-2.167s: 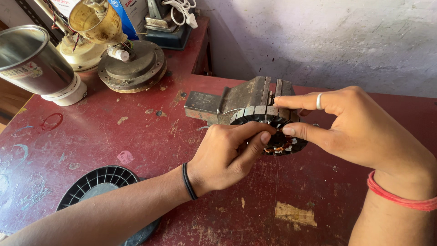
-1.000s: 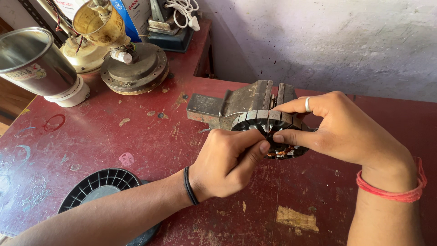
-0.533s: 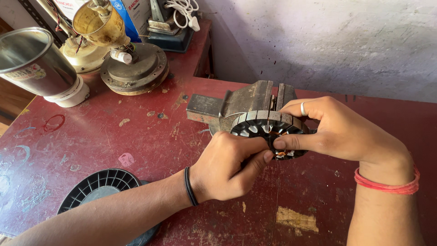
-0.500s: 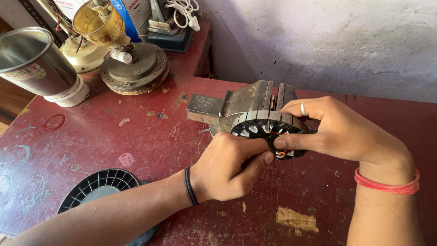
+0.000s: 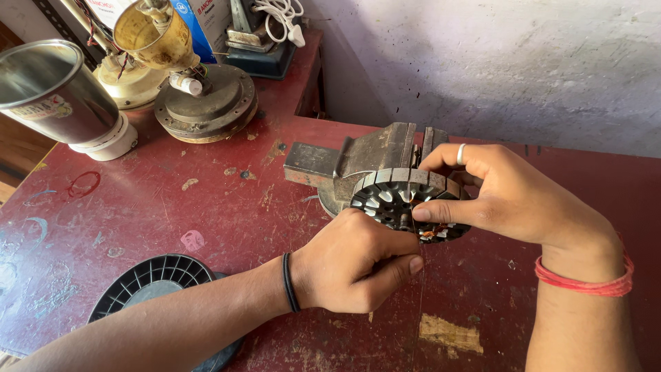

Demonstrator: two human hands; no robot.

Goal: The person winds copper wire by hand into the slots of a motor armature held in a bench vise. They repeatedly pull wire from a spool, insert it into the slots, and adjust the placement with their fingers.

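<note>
Two hands hold one round metal stator [image 5: 399, 200] just near the vise [image 5: 375, 155], mid-table; left hand [image 5: 351, 265] curls shut under it; right hand [image 5: 509, 196] pinches its rim, fingers closed; copper wire barely shows, so winding looks hardly begun.

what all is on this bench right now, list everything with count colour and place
motor stator core: 1, dark slotted ring with copper wire showing, centre, held between both hands
bench vise: 1, grey metal, just behind the stator
steel tumbler: 1, silver on a white base, far left
round motor housing: 1, dull brown-grey, back left
brass-coloured cup part: 1, top left, above the housing
fan grille: 1, black, lower left, partly under the forearm
white cord: 1, top centre
workbench: 1, red, chipped paint
left hand: black wristband, fingers closed by the stator's near edge
right hand: ring, red thread at wrist, pinching the stator rim
</note>
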